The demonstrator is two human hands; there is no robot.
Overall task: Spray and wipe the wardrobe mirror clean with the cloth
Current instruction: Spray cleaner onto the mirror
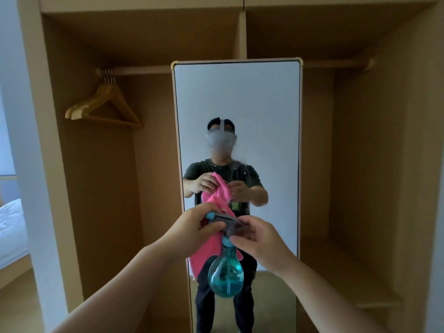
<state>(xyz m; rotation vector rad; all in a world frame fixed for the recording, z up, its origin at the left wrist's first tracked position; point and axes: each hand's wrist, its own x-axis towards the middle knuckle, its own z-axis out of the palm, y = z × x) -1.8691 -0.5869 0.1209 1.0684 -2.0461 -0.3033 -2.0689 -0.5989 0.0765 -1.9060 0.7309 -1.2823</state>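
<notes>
Both grips closed, meeting just toward 6 o'clock from my frame centre, in front of the mirror (237,104). Left grip (195,228) is curled round the pink cloth (208,252) and the front end of the grey spray head (224,218), fingers over and thumb under. Cloth hangs down from that grip toward 6 o'clock, partly behind the bottle. Right grip (260,239) pinches the spray bottle (225,272) at the neck, just under the head, fingers curled in. I can't tell whether a finger is on the trigger. The teal bottle hangs upright below both grips, liquid visible inside, clear of the glass.

Mirror stands upright, tall and narrow, light frame, in line with the centre divider of the open wooden wardrobe (360,164). Droplets (236,165) sit on the glass at 12 o'clock from the grips, around mid-height. The reflection shows the same pink cloth held between two raised hands.

Wooden hangers (105,104) hang bunched on the rail (144,69) at 10 o'clock. Bed (10,224) with white sheets is at the 9 o'clock edge.
</notes>
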